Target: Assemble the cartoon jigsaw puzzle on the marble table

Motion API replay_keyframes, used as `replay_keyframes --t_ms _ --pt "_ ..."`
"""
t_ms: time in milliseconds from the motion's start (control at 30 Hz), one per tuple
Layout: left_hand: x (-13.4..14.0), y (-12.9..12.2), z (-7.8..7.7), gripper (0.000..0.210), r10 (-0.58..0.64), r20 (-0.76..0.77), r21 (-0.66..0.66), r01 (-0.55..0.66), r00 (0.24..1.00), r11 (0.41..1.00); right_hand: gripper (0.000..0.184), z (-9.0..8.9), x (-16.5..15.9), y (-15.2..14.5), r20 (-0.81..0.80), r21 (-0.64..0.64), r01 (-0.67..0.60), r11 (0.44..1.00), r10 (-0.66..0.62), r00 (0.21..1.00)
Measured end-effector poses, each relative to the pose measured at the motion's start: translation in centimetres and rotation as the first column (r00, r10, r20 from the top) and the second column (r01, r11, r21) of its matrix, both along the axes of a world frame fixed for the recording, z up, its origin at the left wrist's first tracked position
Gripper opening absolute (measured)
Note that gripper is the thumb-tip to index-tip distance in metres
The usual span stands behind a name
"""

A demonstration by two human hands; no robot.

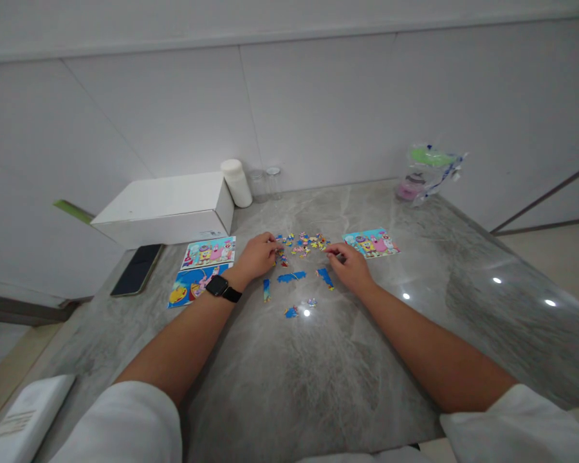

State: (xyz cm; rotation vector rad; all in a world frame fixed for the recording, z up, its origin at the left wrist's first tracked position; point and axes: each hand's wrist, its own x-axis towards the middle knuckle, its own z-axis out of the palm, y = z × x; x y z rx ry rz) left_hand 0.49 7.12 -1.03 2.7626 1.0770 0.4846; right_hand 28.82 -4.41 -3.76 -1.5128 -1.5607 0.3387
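Small colourful jigsaw puzzle pieces [303, 243] lie in a loose pile between my hands. My left hand [258, 256], with a dark watch [218, 286] on its wrist, is at the pile's left side; its fingers are bent together at the pieces, and what they hold is hidden. At the right side, my right hand [351, 265] pinches thumb and forefinger at the pile's edge, seemingly on a puzzle piece. Nearer to me lie joined blue sections: a wide strip [292, 277], a left strip [266, 290], a right strip [325, 278] and a small cluster [292, 312].
Cartoon picture cards lie left [210, 252] and right [372, 243] of the pile; a blue one [188, 286] is under my left wrist. Beyond are a white box [164, 206], white bottle [237, 183], glass jars [273, 183] and plastic bag [427, 173]. A phone [137, 270] lies left.
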Motion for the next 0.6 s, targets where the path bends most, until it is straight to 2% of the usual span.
replay_keyframes --t_ms 167,300,467,600 --pt "-0.8 0.1 0.7 0.043 0.020 0.074 -0.002 -0.020 0.997 1.000 0.021 0.1 0.0 -0.1 -0.027 -0.009 0.007 1.000 -0.007 1.000" --pt "-2.5 0.6 1.7 0.038 0.106 0.228 -0.025 -0.103 0.968 0.994 0.021 0.8 -0.1 0.1 -0.018 0.022 0.018 1.000 -0.017 1.000" --pt "-4.3 1.8 3.2 0.031 0.300 0.404 -0.106 -0.282 0.864 0.954 0.022 3.3 -0.1 2.1 0.074 0.016 -0.041 0.999 0.040 0.996" --pt "-4.7 1.5 3.5 0.030 0.399 0.462 -0.139 -0.380 0.792 0.915 0.020 6.3 -0.2 5.2 0.287 -0.062 -0.070 0.996 0.085 0.954"
